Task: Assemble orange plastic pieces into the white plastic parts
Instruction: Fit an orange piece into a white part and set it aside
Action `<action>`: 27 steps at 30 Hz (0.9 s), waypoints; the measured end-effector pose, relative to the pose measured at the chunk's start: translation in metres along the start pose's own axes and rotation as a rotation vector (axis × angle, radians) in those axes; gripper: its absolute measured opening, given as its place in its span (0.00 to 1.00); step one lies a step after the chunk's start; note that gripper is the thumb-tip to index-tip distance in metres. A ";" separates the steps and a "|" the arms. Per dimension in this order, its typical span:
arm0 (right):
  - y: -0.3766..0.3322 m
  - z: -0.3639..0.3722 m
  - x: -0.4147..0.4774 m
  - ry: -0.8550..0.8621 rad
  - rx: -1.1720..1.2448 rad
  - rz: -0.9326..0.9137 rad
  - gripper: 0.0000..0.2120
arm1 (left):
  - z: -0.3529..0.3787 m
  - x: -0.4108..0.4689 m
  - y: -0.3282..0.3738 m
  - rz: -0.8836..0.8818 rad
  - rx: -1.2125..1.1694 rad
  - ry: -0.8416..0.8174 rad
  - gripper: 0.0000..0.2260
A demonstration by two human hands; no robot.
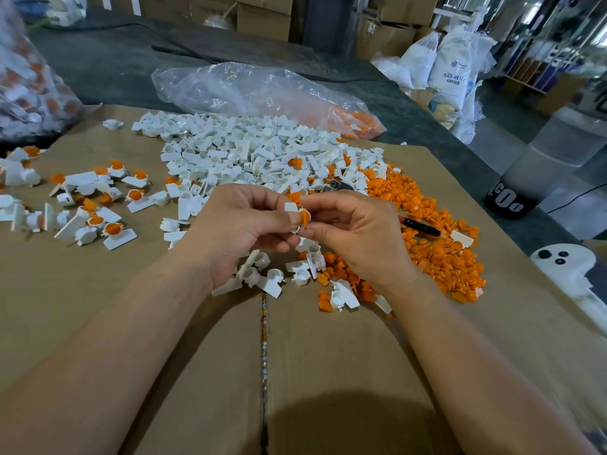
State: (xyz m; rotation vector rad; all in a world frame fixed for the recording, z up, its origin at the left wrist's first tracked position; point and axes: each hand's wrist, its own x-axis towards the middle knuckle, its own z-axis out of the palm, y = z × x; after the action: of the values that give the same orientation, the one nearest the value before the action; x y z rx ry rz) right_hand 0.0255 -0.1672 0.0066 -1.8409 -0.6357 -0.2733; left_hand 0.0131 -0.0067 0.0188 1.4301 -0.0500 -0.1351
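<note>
Both hands meet above the middle of the cardboard. My left hand (236,224) grips a white plastic part (291,207), mostly hidden by its fingers. My right hand (354,231) pinches an orange piece (305,218) against that white part. A big heap of loose white parts (249,152) lies behind the hands. Loose orange pieces (437,254) are heaped to the right. Several white parts with orange pieces in them (98,205) are scattered at the left. A few white parts (259,274) lie under my wrists.
The work surface is flattened brown cardboard (164,323). A clear plastic bag (256,90) with orange pieces lies at the back, another bag (29,83) at far left. A black-and-red pen (422,226) lies on the orange heap. A white device (565,267) sits at the right edge.
</note>
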 end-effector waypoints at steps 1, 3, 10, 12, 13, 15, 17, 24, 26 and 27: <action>0.000 0.000 0.000 -0.002 -0.001 -0.008 0.19 | 0.000 0.000 0.000 0.002 0.003 0.000 0.08; 0.001 0.000 0.000 -0.006 -0.005 -0.023 0.18 | 0.000 0.000 0.000 0.001 0.005 -0.003 0.10; 0.003 -0.001 0.001 -0.011 -0.061 -0.125 0.18 | -0.001 -0.001 0.001 -0.005 0.000 -0.003 0.07; 0.003 -0.001 0.002 -0.010 -0.088 -0.152 0.17 | -0.001 -0.001 0.001 -0.013 0.003 -0.005 0.07; 0.002 -0.001 0.002 -0.008 -0.100 -0.163 0.17 | -0.001 -0.001 0.000 -0.017 0.004 -0.005 0.08; 0.002 0.000 0.001 -0.003 -0.127 -0.180 0.16 | 0.000 -0.001 0.000 -0.021 0.009 -0.008 0.06; 0.002 0.000 0.001 0.001 -0.148 -0.196 0.16 | 0.000 0.000 -0.001 -0.023 0.014 -0.007 0.03; 0.001 0.000 0.001 0.010 -0.200 -0.235 0.15 | 0.000 -0.001 -0.001 -0.017 0.015 0.002 0.03; 0.002 -0.001 0.001 0.010 -0.207 -0.235 0.14 | 0.000 -0.001 -0.001 -0.015 0.016 0.006 0.03; 0.002 0.000 0.001 0.011 -0.212 -0.235 0.13 | 0.000 -0.001 -0.001 -0.015 0.015 0.007 0.02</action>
State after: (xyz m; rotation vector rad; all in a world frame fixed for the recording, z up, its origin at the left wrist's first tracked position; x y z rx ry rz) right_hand 0.0277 -0.1678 0.0056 -1.9646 -0.8442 -0.5226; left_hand 0.0122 -0.0068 0.0173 1.4457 -0.0342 -0.1427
